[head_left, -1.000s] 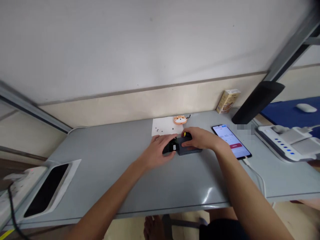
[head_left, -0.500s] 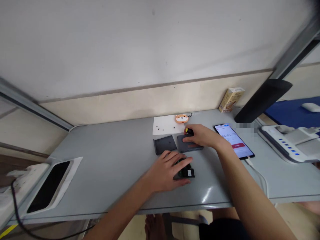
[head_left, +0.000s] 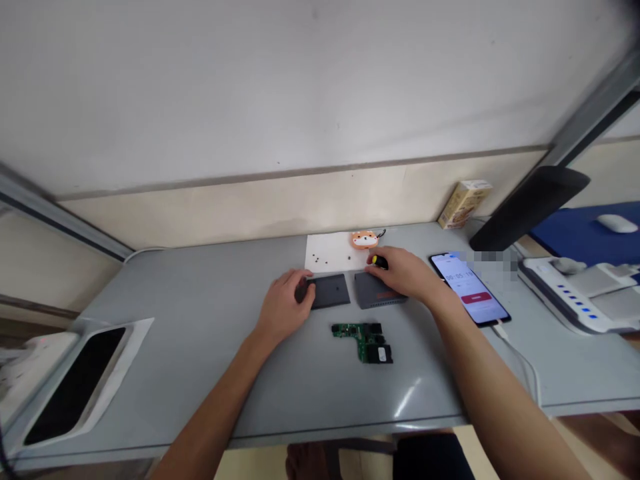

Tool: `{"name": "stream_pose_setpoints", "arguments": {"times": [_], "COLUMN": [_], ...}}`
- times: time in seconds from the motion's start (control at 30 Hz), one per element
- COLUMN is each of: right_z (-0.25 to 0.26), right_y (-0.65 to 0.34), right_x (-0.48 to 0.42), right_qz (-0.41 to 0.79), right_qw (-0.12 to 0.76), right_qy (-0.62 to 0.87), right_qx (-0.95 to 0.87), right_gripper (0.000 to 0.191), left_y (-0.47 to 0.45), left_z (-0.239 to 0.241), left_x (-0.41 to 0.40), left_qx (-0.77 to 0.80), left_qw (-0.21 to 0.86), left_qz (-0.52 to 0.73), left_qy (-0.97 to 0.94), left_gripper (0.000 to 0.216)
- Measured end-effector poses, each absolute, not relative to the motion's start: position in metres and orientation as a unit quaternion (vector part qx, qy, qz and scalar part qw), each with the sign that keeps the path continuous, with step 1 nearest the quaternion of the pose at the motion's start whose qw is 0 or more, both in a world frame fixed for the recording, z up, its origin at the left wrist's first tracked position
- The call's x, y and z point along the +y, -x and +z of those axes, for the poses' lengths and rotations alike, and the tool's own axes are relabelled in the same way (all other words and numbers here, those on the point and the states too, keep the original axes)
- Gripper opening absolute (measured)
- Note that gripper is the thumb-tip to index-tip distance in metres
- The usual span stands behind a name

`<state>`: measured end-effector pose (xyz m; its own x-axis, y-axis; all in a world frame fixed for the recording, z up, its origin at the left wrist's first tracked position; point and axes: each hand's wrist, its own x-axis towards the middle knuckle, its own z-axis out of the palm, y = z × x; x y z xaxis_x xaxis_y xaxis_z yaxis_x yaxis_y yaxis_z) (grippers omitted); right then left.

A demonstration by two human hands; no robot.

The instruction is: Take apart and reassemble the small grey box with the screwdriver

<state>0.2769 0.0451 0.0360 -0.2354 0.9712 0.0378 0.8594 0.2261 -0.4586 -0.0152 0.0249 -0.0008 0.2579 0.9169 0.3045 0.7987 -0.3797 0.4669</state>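
My left hand [head_left: 283, 305] rests on the grey table [head_left: 200, 333], its curled fingers touching the left edge of a flat dark grey cover plate [head_left: 329, 291]. My right hand [head_left: 403, 275] is closed round a small tool with a black and yellow handle [head_left: 378, 261] and lies on a dark grey case half [head_left: 375, 292]. In front of both, a green circuit board [head_left: 367, 339] lies bare on the table, touched by neither hand.
A white paper sheet [head_left: 330, 253] with several small screws lies behind the parts, next to an orange animal-shaped keyring [head_left: 364, 239]. A lit phone [head_left: 470, 288] with a cable sits right. A carton [head_left: 463, 203], a black monitor foot [head_left: 530, 207] and a white device [head_left: 575, 293] stand further right.
My left hand drew the circuit board out of the case toward me, set it down, let go, and moved back up to the cover plate. My right hand stayed on the case half.
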Motion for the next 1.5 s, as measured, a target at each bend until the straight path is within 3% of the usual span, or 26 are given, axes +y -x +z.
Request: {"name": "stream_pose_setpoints", "arguments": {"times": [0.3,0.93,1.23,1.5], "right_z": [0.016,0.01,0.012,0.014], "right_y": [-0.273,-0.274,-0.272,-0.268], "right_x": [0.055,0.06,0.057,0.056], "right_qz": [0.153,0.164,0.186,0.197], "right_qw": [0.233,0.249,0.238,0.237], "right_qy": [0.536,0.544,0.549,0.541], "right_qx": [-0.797,-0.784,-0.779,-0.782], "right_gripper": [0.034,0.044,0.028,0.025], "left_y": [0.034,0.038,0.036,0.038], "left_z": [-0.007,-0.006,-0.005,-0.007], "left_x": [0.047,0.03,0.026,0.029], "left_qx": [0.529,0.49,0.473,0.503], "left_qw": [0.122,0.065,0.093,0.102], "left_qz": [0.225,0.215,0.213,0.203], "left_qy": [-0.809,-0.842,-0.85,-0.834], "left_gripper": [0.042,0.036,0.034,0.041]}}
